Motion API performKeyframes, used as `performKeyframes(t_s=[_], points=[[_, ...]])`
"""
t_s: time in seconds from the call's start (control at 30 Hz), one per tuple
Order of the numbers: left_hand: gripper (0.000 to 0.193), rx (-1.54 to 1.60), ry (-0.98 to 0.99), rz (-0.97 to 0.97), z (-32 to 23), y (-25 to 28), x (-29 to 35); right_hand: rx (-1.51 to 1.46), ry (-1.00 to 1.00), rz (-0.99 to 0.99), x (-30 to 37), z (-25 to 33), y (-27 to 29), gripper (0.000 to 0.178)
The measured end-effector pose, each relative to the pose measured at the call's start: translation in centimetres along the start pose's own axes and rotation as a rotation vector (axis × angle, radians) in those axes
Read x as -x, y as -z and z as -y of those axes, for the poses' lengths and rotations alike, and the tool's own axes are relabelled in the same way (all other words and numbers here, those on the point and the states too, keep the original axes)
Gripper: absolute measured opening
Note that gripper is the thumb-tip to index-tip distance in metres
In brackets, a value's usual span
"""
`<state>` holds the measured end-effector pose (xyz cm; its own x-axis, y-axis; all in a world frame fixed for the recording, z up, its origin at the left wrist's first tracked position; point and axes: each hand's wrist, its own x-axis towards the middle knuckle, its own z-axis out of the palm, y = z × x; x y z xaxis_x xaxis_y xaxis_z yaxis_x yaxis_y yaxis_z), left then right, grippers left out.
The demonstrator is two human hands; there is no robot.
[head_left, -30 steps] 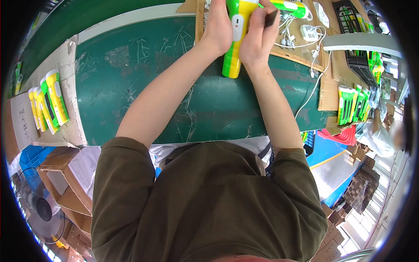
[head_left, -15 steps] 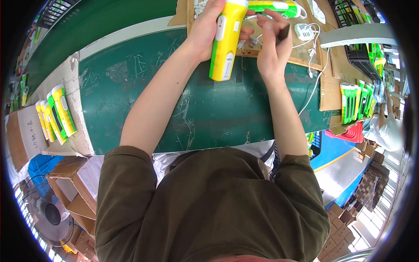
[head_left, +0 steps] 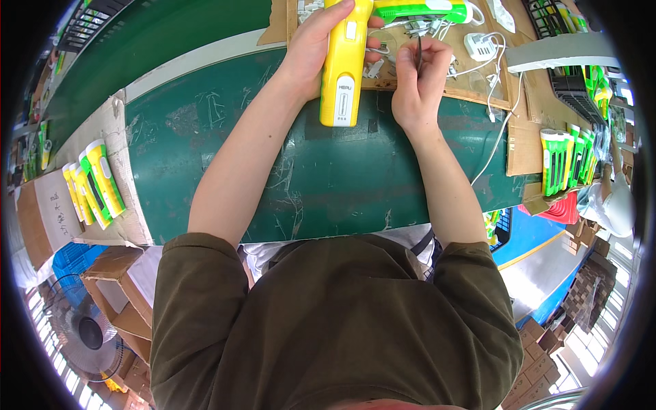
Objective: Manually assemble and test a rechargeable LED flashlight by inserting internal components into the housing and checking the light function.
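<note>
My left hand grips a yellow flashlight by its side, over the far edge of the green work surface. A white panel on the flashlight faces up, and its top end runs out of the picture. My right hand, to the right and apart from the flashlight, pinches a thin, dark, flat piece seen edge-on. Behind both hands, a green and yellow flashlight lies across a shallow wooden tray. Small white connectors and cables lie in the tray.
A white multi-port charger trails cables over the tray's right side. Several flashlights stand in a row on the cardboard at left, others at right. A grey bar crosses the upper right. A fan stands lower left.
The flashlight has turned so its white panel faces up, and shifted slightly left. My right hand has turned the dark piece from a slanted face to edge-on and moved a little left.
</note>
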<state>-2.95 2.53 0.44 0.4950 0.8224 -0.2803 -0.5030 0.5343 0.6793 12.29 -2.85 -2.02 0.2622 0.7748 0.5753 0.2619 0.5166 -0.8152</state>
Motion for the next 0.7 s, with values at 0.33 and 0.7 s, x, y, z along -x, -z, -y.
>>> performKeyframes(t_s=[0.33,0.7], points=[[0.033,0.132,-0.357,0.008,0.8,-1.1,0.2,0.165,-0.048,0.242,-0.3,0.7,0.5,0.018],[0.035,0.075,-0.282,0.106,0.9,0.1,-0.1,0.194,-0.069,0.294,-0.2,0.8,0.5,0.016]])
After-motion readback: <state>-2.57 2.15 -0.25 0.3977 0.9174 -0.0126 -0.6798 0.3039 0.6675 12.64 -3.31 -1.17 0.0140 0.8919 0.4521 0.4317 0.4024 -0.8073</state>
